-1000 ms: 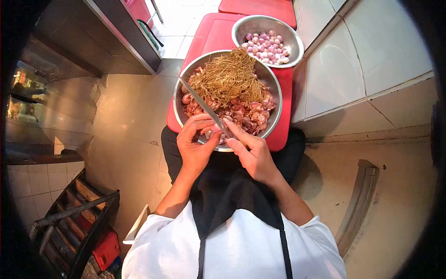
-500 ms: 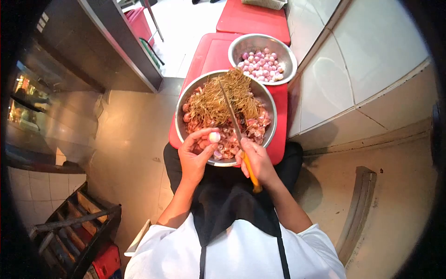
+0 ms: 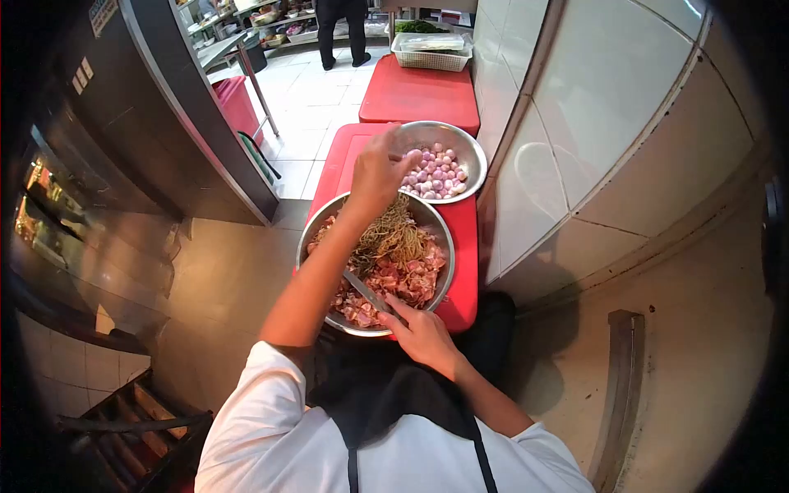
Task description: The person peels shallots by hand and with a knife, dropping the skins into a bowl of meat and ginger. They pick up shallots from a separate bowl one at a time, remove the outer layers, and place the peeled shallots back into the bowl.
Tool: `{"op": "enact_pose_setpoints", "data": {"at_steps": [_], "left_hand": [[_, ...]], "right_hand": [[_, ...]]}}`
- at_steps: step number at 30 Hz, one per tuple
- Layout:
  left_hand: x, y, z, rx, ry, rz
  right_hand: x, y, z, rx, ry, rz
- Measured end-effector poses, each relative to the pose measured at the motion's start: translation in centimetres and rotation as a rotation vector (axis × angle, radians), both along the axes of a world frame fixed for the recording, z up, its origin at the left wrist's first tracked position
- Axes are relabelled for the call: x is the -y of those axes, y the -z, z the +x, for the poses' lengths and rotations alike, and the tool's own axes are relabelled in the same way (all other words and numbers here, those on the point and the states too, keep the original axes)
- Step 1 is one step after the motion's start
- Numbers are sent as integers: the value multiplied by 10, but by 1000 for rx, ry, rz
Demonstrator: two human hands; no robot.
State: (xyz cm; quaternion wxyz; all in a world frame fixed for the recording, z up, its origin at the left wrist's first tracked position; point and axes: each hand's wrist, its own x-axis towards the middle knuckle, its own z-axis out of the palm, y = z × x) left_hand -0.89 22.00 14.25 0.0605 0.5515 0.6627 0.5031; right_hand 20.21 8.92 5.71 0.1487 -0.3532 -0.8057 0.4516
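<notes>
My left hand (image 3: 380, 174) is stretched forward over the left rim of the far metal bowl (image 3: 477, 156). Its fingers are bent together, with a peeled shallot (image 3: 414, 155) at the tips. Many peeled pink-white shallots (image 3: 440, 177) lie in that bowl. My right hand (image 3: 421, 335) grips a knife (image 3: 365, 291) at the front of the nearer metal bowl (image 3: 448, 271). Its blade points forward and left; the handle is hidden in my palm. Reddish skins and unpeeled shallots (image 3: 415, 279) fill the near bowl, with dry brown root trimmings (image 3: 394, 234) heaped on top.
Both bowls stand on a red surface (image 3: 337, 160). Beyond is another red top (image 3: 419, 94) with a white basket (image 3: 431, 56). A tiled wall (image 3: 608, 99) runs along the right. A person's dark-trousered legs (image 3: 341, 29) stand at the back, near shelves.
My left hand has gone from the near bowl forward to the far bowl with the peeled shallot. My right hand has turned the knife lower and leftward. The view has tilted up.
</notes>
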Motion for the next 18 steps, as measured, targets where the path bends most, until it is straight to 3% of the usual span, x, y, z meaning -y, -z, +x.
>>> {"op": "enact_pose_setpoints", "data": {"at_steps": [3, 8, 12, 14, 17, 18], "left_hand": [[-8, 11, -22, -166, -110, 129], [89, -3, -53, -102, -229, 60], [160, 33, -76, -107, -268, -235], [189, 45, -65, -41, -216, -425], [212, 85, -56, -268, -183, -428], [216, 89, -48, -228, -176, -422]], "right_hand": [[-3, 14, 7, -99, 50, 52], [-15, 9, 17, -114, 105, -195], [-20, 3, 13, -222, 110, -593], [-22, -1, 10, -249, 112, -641], [-23, -4, 6, -278, 113, -641], [-23, -2, 6, -296, 111, -630]]}}
